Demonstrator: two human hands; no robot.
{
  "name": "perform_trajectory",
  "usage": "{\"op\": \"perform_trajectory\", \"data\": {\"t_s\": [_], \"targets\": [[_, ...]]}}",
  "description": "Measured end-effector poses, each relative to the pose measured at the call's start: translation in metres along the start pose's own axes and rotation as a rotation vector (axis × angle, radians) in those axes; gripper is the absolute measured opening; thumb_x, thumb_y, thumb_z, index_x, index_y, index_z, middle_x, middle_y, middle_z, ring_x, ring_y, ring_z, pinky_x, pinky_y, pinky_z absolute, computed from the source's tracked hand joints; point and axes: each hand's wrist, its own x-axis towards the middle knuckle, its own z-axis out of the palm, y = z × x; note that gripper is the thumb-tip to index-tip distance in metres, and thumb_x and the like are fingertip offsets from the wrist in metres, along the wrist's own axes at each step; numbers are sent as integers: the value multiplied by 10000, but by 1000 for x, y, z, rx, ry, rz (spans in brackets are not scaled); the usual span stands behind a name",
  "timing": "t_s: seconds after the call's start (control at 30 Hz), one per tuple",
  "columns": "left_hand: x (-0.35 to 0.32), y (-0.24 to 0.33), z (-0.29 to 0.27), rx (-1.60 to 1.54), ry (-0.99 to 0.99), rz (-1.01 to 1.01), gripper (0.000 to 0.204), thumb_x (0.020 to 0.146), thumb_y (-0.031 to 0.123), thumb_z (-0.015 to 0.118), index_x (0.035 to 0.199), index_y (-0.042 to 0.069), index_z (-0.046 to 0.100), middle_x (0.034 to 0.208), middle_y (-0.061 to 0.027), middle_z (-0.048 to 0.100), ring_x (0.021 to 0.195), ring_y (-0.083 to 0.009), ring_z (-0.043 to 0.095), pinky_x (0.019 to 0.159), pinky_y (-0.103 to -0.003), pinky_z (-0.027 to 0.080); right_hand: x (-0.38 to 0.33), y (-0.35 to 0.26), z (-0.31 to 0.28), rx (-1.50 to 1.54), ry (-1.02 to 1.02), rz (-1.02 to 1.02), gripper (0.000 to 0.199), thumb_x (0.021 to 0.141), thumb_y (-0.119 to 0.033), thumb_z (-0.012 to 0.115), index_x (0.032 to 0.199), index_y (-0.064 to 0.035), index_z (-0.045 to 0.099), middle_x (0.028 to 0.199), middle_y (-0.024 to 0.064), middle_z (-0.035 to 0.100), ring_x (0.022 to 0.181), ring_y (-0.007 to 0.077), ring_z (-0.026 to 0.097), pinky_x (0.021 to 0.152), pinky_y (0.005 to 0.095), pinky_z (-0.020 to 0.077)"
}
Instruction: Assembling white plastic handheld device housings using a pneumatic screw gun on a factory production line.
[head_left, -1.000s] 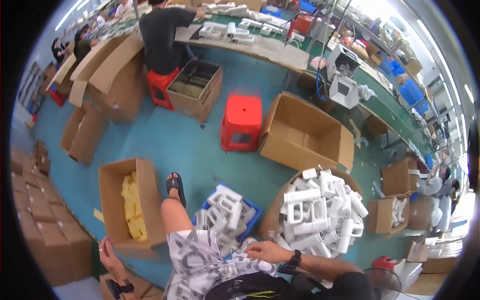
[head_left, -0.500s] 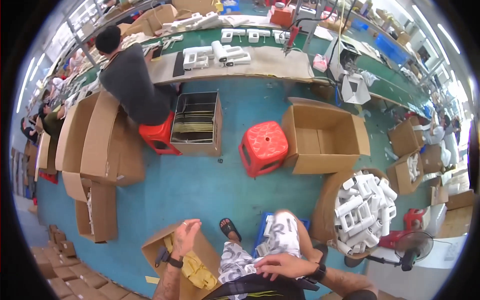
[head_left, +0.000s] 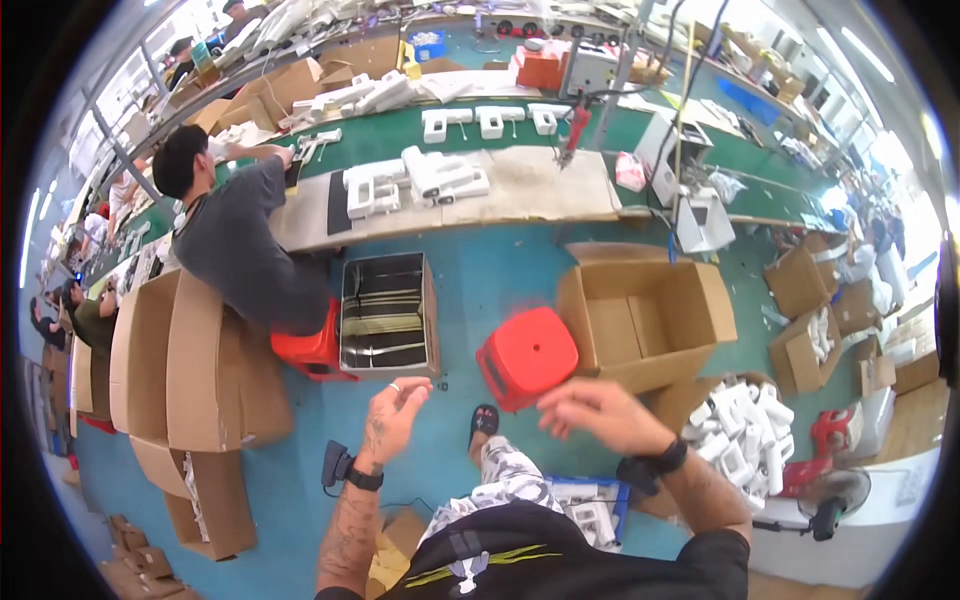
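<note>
See a red, square-topped plastic stool [head_left: 528, 355] standing on the blue-green floor [head_left: 500, 260], out from the near edge of the green-and-beige table [head_left: 545, 185]. Hold the right hand [head_left: 605, 415] nearest to it, fingers loosely bent and open. Hold the left hand [head_left: 395, 415] near a divided brown carton [head_left: 433, 325], fingers parted. Find an open cardboard box [head_left: 660, 366] just beside the stool, white plastic housings [head_left: 375, 195] by the table's near edge.

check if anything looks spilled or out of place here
A small dark bit lies loose on the floor near the divided box, perhaps dropped. The white parts at right are heaped at all angles. No clear spill.
</note>
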Motion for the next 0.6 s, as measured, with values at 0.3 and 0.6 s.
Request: {"op": "perform_trajectory", "data": {"t_s": [0.3, 0.6], "targets": [[274, 56, 38, -200, -58, 30, 307, 1021, 197, 613, 1226, -28, 650, 1105, -84, 716, 1017, -141, 665, 907, -280, 519, 320, -7, -147, -261, 462, -395, 357, 1038, -279, 572, 1194, 30, 662, 1079, 122, 728, 999, 182, 682, 893, 312, 528], [678, 74, 62, 49, 166, 115, 371, 950, 275, 667, 1184, -12, 685, 1093, -126, 739, 996, -227, 692, 898, -327, 527, 619, -24, -346, -362, 1046, -303, 408, 976, -279, 612, 1229, 41, 620, 1162, 229, 678, 1100, 344, 649, 963, 430, 500]]}}
